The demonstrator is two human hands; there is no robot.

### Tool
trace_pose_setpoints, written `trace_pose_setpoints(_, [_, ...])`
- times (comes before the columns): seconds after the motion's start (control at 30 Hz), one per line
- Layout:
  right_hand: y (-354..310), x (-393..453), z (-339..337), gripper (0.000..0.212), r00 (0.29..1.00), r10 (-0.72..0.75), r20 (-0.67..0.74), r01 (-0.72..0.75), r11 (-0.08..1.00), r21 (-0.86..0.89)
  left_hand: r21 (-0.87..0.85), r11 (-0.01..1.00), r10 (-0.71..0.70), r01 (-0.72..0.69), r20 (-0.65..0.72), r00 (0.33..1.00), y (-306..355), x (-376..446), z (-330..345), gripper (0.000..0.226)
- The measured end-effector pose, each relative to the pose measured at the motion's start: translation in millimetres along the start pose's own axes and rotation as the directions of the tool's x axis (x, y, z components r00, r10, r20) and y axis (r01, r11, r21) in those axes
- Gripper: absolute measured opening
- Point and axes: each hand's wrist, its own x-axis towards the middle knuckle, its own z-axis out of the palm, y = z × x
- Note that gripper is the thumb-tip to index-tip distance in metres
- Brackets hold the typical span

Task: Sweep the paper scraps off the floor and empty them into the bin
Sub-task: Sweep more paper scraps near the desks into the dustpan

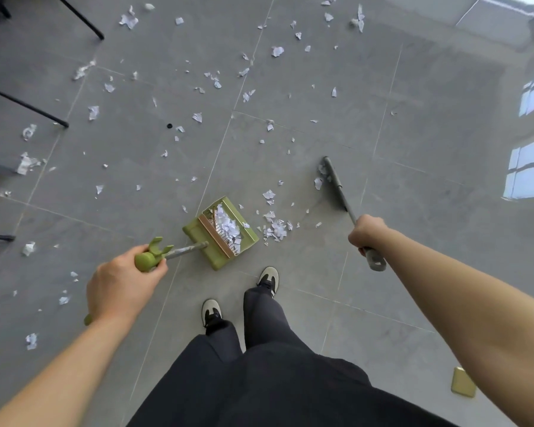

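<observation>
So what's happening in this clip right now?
A person is sweeping torn paper off a grey tiled floor. The left hand grips the handle of a green dustpan, which already holds some scraps. The right hand grips a grey broom, its head on the floor to the dustpan's right. A small pile of scraps lies just outside the pan; many more are scattered beyond.
</observation>
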Motion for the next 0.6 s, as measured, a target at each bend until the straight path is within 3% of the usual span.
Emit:
trace_pose_setpoints(0.1, [-5.5, -18.0, 24.4, 0.01, 1.0, -0.017, 0.007, 0.018, 0.998, -0.053, 0.003, 1.0, -0.002, 0.002, 0.008, 1.0, -23.4, -9.4, -3.6, 0.025])
trace_pose_setpoints(0.47, [-55.1, -104.3, 140.3, 0.035, 0.99, -0.132, 0.046, 0.139, 0.967, -0.214, -0.004, 1.0, 0.003, -0.003, 0.04, 0.999, -122.2, -42.2, -19.8, 0.024])
trace_pose_setpoints(0.6, [-68.5, -127.6, 173.3, 0.033, 0.987, -0.16, 0.033, 0.163, 0.968, -0.192, -0.002, 1.0, 0.007, -0.007, 0.047, 0.999, -150.8, -50.9, -25.9, 0.026])
